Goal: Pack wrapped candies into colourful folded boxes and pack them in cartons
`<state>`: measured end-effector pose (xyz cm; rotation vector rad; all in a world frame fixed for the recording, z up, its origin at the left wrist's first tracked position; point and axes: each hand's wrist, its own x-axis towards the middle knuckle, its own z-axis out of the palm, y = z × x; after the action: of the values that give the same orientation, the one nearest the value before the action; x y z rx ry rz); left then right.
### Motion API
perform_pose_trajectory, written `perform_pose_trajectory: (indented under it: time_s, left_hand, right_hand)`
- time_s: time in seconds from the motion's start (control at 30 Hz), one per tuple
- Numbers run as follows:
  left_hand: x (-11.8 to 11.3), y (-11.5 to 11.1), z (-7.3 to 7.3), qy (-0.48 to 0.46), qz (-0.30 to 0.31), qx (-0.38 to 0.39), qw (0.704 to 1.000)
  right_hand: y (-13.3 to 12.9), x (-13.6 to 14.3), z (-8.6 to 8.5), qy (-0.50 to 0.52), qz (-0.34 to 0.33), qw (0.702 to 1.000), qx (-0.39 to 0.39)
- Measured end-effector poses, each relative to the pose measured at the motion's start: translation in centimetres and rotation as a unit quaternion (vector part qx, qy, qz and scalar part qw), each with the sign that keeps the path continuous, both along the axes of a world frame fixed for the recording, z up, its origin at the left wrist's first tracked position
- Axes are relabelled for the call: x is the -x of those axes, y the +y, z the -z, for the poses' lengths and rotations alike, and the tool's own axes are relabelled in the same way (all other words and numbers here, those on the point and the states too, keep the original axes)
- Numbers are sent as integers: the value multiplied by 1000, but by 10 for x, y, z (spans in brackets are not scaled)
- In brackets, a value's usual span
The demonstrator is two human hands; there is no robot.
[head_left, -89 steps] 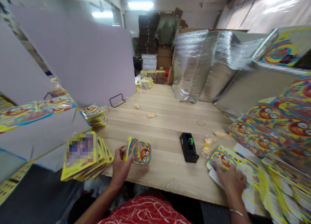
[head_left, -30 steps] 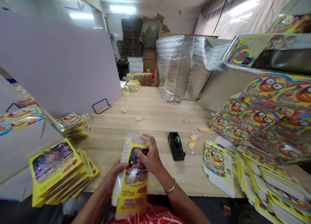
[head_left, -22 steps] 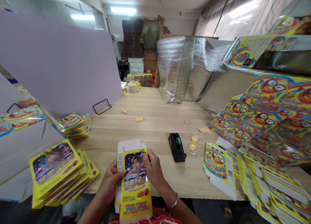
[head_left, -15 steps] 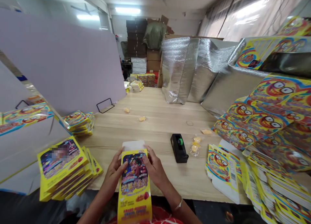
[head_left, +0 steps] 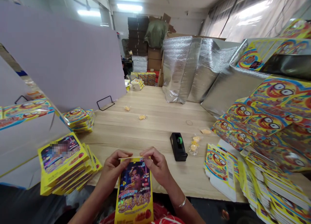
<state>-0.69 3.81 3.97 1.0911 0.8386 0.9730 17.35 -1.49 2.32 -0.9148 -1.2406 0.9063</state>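
A yellow printed box (head_left: 134,193) with a person's picture on its front is held upright near the table's front edge. My left hand (head_left: 116,165) pinches its top left corner, thumb on the front face. At the top right corner, my right hand (head_left: 156,164) grips the box the same way, fingers behind the top edge. The top flap (head_left: 133,158) shows only as a thin edge between the fingertips. To the right of my right hand stands a black tape dispenser (head_left: 179,147) with a green core.
Stacked yellow boxes (head_left: 62,162) stand at the left, flat cartons (head_left: 220,169) at the right. Small wrapped pieces (head_left: 194,144) lie beside the dispenser, others farther back. Silver foil bags (head_left: 178,68) stand behind. A black wire stand (head_left: 105,103) is by the pale panel (head_left: 65,58).
The white top flap, raised before, is now folded down to a thin edge. Both hands have moved their fingers in to the box's top edge, and the box sits slightly lower.
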Motion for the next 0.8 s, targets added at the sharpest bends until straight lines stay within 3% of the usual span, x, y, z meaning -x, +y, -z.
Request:
perform_pose_trajectory:
  time_s: [0.07, 0.17, 0.3, 0.4, 0.53, 0.67, 0.8]
  left_hand:
    - [2, -3, -7, -7, 28, -16, 999]
    - [2, -4, -17, 12, 40, -20, 999]
    - [3, 4, -18, 51, 43, -15, 998]
    - [7, 9, -16, 93, 70, -22, 993]
    - [9, 6, -18, 115, 97, -82, 985]
    - [3, -1, -17, 116, 134, -87, 980]
    - [-5, 7, -8, 139, 152, -62, 977]
  right_hand:
    - [-1, -3, -12, 8, -25, 1000, 4]
    - [2, -4, -25, 41, 16, 996, 76]
    - [7, -6, -30, 66, 29, 987, 143]
    - [4, -14, -27, 49, -4, 987, 150]
    - [-8, -22, -19, 49, -45, 992, 103]
    - [-20, -18, -9, 31, 3, 998, 54]
    - [-31, -25, 8, -59, 78, 994, 39]
